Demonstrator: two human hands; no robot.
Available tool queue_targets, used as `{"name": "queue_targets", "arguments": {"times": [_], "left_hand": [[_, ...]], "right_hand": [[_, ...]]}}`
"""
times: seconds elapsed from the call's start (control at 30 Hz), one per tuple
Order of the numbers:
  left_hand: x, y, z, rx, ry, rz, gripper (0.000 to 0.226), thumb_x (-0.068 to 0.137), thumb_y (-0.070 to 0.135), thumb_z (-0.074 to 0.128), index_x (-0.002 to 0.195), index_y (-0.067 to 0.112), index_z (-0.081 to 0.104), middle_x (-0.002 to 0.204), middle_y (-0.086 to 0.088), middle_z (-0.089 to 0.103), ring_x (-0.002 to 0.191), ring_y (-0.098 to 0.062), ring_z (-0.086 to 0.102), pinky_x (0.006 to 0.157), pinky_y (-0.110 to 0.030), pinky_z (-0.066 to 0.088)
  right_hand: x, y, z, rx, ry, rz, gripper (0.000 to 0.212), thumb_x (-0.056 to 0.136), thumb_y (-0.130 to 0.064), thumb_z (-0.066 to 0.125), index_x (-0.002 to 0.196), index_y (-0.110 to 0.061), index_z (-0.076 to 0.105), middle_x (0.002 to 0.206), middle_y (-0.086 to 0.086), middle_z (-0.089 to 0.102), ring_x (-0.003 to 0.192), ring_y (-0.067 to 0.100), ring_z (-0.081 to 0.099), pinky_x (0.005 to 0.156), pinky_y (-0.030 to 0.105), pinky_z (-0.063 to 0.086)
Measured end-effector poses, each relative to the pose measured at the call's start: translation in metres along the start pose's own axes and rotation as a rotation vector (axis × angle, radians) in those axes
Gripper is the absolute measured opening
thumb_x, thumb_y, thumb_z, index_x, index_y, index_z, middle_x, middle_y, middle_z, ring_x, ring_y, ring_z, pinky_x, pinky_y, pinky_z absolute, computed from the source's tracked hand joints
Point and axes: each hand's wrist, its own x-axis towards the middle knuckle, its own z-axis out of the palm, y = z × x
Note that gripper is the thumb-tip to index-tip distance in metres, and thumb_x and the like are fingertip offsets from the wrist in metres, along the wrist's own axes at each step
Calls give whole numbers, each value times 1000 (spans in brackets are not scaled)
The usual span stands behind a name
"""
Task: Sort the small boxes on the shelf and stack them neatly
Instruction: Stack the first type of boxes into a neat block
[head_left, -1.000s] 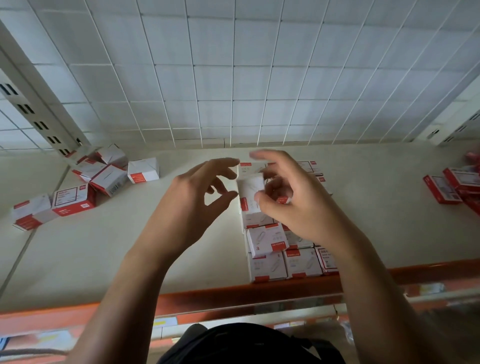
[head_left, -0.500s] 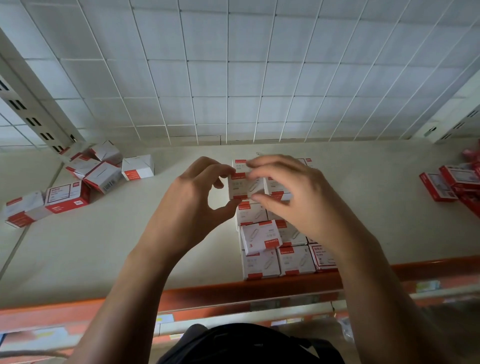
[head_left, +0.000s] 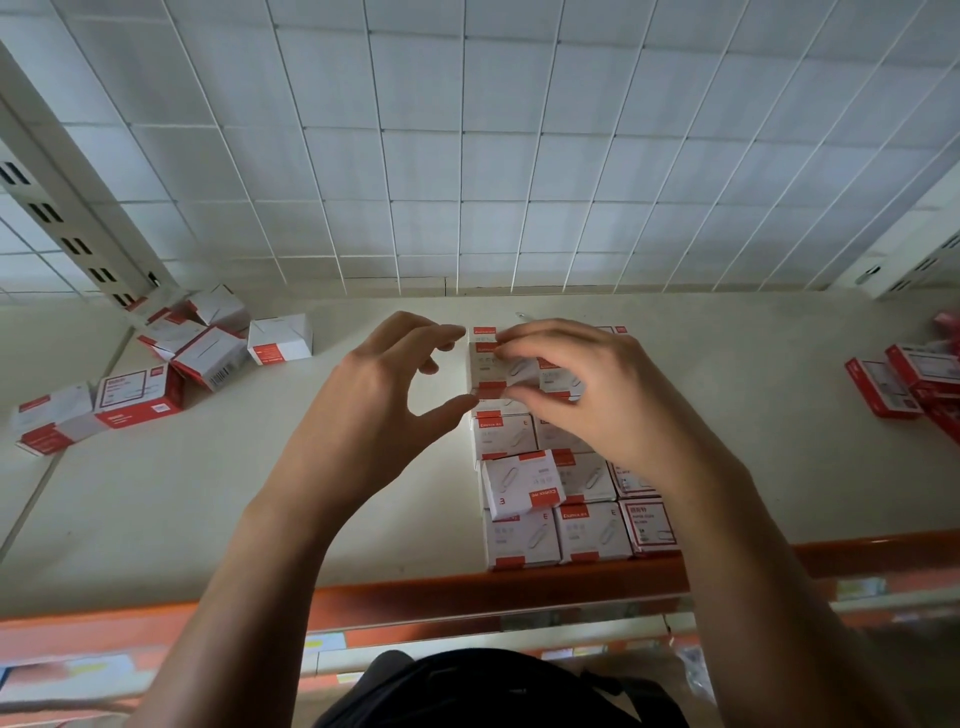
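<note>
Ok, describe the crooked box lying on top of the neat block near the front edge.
The crooked box is small, white cardboard by its look, with a red band along its near edge and a paper clip drawing on top. It lies skewed on the block of boxes, overlapping several at the front left. Neither the left hand nor the right hand touches it.

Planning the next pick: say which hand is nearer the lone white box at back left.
Left. The left hand is just right of the white box; the right hand is farther right, on the stacked boxes.
</note>
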Motion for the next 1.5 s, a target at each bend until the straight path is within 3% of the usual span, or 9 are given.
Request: {"name": "queue_targets", "arguments": {"times": [0.37,0.53,0.67,0.77,0.83,0.97,1.13,1.37,1.5], "left_hand": [[-2,-8,8,9,-27,-26,43,80,29,73,120,16,64,110,5,59,82,-5,58,70,-29,53],[0,-10,16,6,-52,-20,39,83,36,68,118,18,65,112,5,59,87,-6,56,73,-19,47],[4,-9,22,31,-78,-29,41,84,38,67,119,18,64,127,1,57,106,-16,59,82,-30,54],[6,-8,26,22,-96,-60,43,84,38,69,123,21,63,139,2,52,113,-20,59,87,-37,55],[8,-8,29,27,-111,-61,45,84,36,71,125,21,61,143,2,50,117,-21,58,90,-41,55],[10,-7,35,17,-153,-80,48,84,35,71,128,21,60,147,2,45,124,-22,54,95,-40,51],[10,-5,36,13,-146,-79,46,83,27,74,127,17,62,144,2,49,121,-23,56,94,-42,53],[10,-8,39,23,-135,-54,32,85,25,73,117,22,71,138,3,55,108,-21,63,86,-36,55],[10,-8,42,67,-121,-12,27,83,19,74,110,18,74,130,-4,61,116,-25,59,87,-37,54]], "right_hand": [[-1,16,15,-62,-58,29,34,82,-21,76,115,-18,70,122,-7,67,119,8,55,106,16,29],[-2,17,12,-23,-66,58,37,84,-26,75,120,-18,68,129,-6,62,124,8,52,108,24,37],[-6,23,-1,-38,-57,122,46,84,-32,74,127,-19,64,136,-9,57,125,4,49,108,23,37],[-11,28,-10,-73,-105,178,58,82,-39,74,135,-22,57,144,-11,50,130,4,45,112,27,31],[-12,29,-13,-88,-143,196,62,81,-41,74,137,-22,55,147,-10,48,132,5,44,110,22,26],[-12,34,-12,-101,-160,220,57,83,-33,75,135,-22,57,146,-9,49,131,6,46,108,17,24],[-11,35,-6,-10,-139,202,54,81,-28,76,132,-19,61,142,-6,54,132,5,46,116,34,35],[-12,38,-5,20,-127,208,52,81,-30,76,130,-18,63,141,-6,55,134,5,45,116,38,35],[-14,38,-4,14,-128,204,51,81,-30,75,129,-18,63,141,-6,55,135,7,44,116,38,34]]}}
